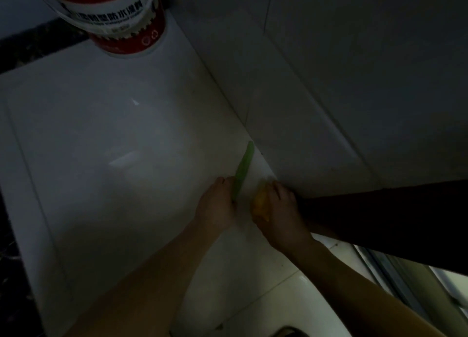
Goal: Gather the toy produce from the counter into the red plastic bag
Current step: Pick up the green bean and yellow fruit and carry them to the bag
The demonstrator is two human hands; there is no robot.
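Head view: the left hand (217, 205) is closing around the lower end of a long, slim green plastic toy vegetable (242, 169), which is angling up over the white tiled counter (101, 146). The right hand (278, 210) is curling over a small yellow toy fruit (260, 205) near the wall. Both items are probably light, rigid and smooth; gripping mid-length should be steadier. The red plastic bag is not visible. Dim lighting is obscuring finger detail.

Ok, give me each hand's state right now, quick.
Left hand: closed on the long green toy vegetable.
Right hand: closed on the small yellow toy produce piece.
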